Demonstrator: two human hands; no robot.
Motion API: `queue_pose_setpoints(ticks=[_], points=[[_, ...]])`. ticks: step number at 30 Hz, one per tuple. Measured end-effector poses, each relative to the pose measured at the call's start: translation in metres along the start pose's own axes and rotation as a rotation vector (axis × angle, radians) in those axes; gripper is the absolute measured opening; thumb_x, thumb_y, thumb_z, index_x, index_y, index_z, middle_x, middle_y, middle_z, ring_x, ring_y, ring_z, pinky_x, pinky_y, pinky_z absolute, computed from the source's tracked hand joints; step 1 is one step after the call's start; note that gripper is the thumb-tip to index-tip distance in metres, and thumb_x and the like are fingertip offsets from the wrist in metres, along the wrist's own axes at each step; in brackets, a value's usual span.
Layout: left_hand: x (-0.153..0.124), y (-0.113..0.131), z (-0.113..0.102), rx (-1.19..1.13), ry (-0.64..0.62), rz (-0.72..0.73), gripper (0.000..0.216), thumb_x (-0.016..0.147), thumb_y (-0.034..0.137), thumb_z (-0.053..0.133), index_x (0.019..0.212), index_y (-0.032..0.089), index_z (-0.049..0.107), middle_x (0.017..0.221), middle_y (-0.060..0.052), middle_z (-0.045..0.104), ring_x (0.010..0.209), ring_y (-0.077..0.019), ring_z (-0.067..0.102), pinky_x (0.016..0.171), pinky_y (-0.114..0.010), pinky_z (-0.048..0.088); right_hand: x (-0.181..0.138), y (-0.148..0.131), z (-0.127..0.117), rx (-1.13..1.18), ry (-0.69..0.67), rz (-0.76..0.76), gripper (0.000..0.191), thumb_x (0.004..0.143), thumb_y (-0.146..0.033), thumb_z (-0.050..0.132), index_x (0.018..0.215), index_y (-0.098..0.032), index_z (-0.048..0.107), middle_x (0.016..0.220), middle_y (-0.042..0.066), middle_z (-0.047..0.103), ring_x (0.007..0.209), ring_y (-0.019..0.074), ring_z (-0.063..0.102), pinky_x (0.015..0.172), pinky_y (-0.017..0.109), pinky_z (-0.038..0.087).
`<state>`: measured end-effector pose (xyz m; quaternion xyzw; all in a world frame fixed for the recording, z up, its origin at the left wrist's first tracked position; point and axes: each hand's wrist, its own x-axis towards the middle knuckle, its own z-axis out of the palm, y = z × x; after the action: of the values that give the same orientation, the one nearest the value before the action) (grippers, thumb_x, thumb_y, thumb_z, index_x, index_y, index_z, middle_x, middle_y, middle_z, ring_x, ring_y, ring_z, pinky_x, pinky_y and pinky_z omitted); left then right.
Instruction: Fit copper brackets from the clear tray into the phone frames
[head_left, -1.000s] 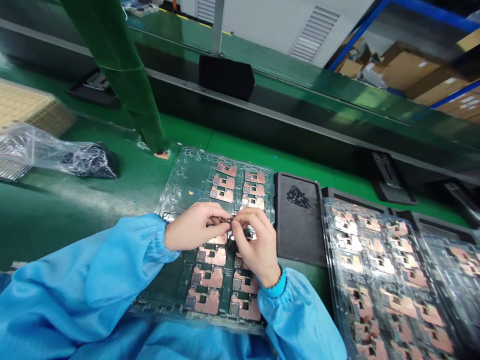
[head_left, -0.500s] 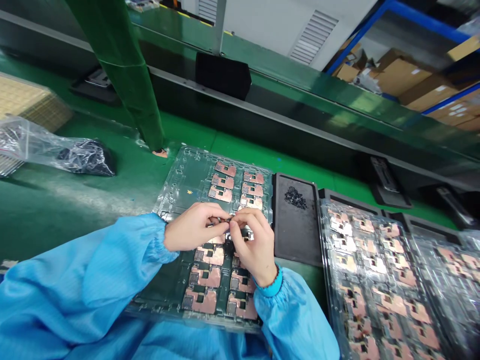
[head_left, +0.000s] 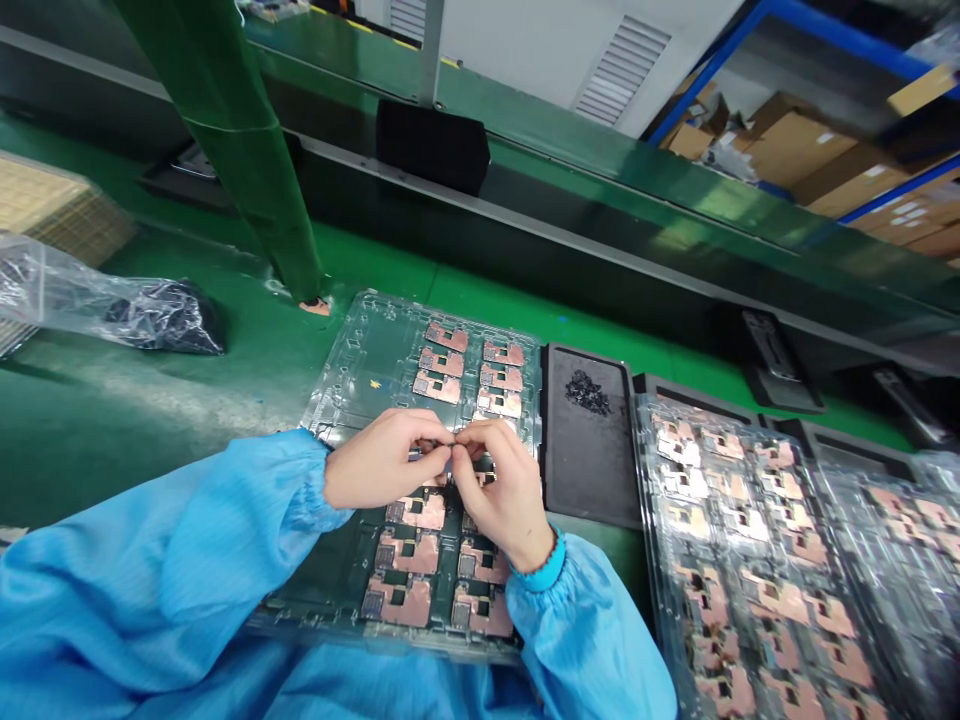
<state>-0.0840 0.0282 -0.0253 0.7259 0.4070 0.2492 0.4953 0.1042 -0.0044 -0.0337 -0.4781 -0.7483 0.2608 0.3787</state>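
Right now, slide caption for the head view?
Left hand and right hand close together over clear tray of boards, dark tray alongside.

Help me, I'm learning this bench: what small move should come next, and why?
Perhaps ease the right hand slightly away from the left hand: their fingertips meet above the tray of copper-coloured boards, so anything between them is hidden.

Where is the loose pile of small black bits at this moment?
In the head view, the pile lies right of centre, at the far end of the black tray, just right of the clear tray.
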Motion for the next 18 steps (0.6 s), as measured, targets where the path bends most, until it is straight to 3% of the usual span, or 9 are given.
queue_pose_setpoints(ticks=[4, 8, 18], points=[[0.001, -0.007, 0.001, -0.051, -0.038, -0.039, 0.014, 0.085, 0.017, 0.063, 0.092, 0.018, 0.075, 0.084, -0.001, 0.072, 0.072, -0.0153, 0.065, 0.066, -0.027, 0.053, -0.001, 0.004, -0.005, -0.079, -0.072, -0.023, 0.009, 0.1, -0.018, 0.055, 0.098, -0.023, 0.061, 0.095, 0.006, 0.066, 0.086, 0.0202, 0.064, 0.075, 0.034, 0.053], [0.001, -0.013, 0.004, -0.111, -0.03, -0.093, 0.027, 0.085, 0.015, 0.062, 0.11, 0.02, 0.072, 0.093, -0.001, 0.077, 0.081, -0.017, 0.072, 0.073, -0.028, 0.058, -0.001, 0.008, -0.01, -0.147, -0.139, -0.009, 0.01, 0.101, -0.02, 0.054, 0.096, -0.024, 0.062, 0.097, 0.007, 0.067, 0.086, 0.021, 0.065, 0.076, 0.035, 0.053], [-0.003, -0.007, 0.001, -0.131, -0.018, -0.14, 0.041, 0.085, 0.017, 0.064, 0.126, 0.022, 0.061, 0.097, -0.002, 0.078, 0.083, -0.0183, 0.074, 0.079, -0.032, 0.061, -0.001, 0.011, -0.013, 0.039, -0.229, 0.201, 0.009, 0.1, -0.024, 0.052, 0.095, -0.023, 0.059, 0.083, 0.002, 0.063, 0.071, 0.0175, 0.06, 0.064, 0.03, 0.046]])
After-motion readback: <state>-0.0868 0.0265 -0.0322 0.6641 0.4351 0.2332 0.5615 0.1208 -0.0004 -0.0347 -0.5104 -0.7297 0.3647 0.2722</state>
